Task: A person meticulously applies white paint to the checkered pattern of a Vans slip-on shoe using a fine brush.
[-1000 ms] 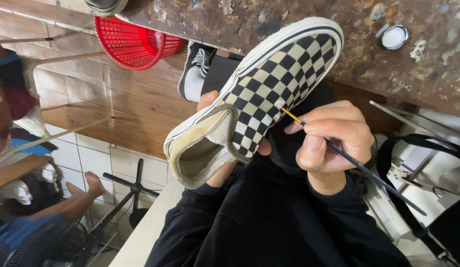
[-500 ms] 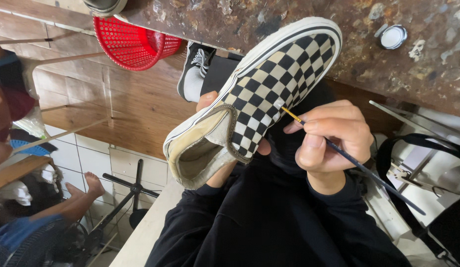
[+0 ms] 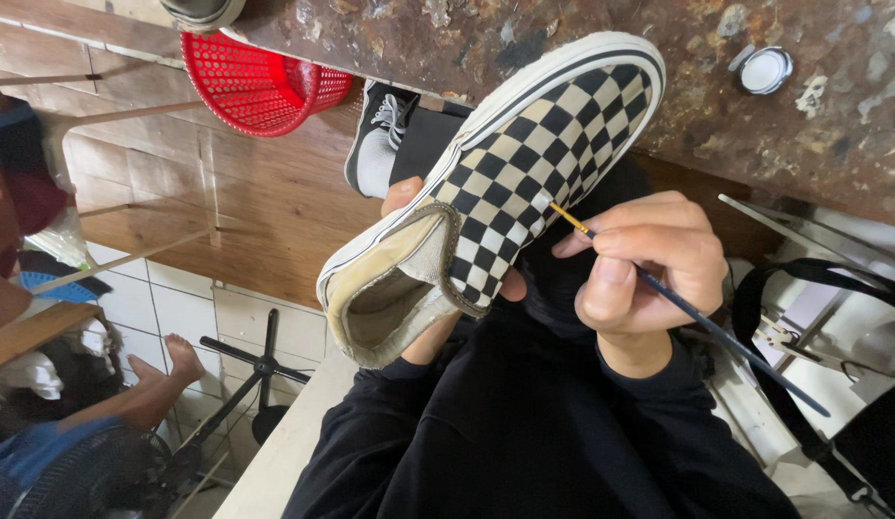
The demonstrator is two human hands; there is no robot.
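Rust-mottled counter (image 3: 582,38) ahead of me, wood panelling and white tile off to the left. Right in the middle, held up off my lap, is the checkered slip-on shoe (image 3: 505,192): long axis running diagonally, toe up toward the counter at upper right, open heel down toward me at lower left. My left hand (image 3: 409,207) is underneath and mostly hidden; only a thumb tip shows at the collar and a bit of finger under the sole, so it is clearly carrying the shoe, though I can't make out how the fingers wrap. My right hand (image 3: 649,264) sits just right of the shoe's side, grip closed pencil-fashion on a thin paintbrush (image 3: 688,312). The brush tip points up-left and touches the checkered upper near the sole band; the dark handle trails down-right past my wrist. Whether there's paint on the tip, I can't tell. Further out: a small round tin (image 3: 763,69) on the counter, a red basket (image 3: 250,82), a black sneaker (image 3: 375,144) beyond the shoe, someone's bare foot (image 3: 183,360) at far left.
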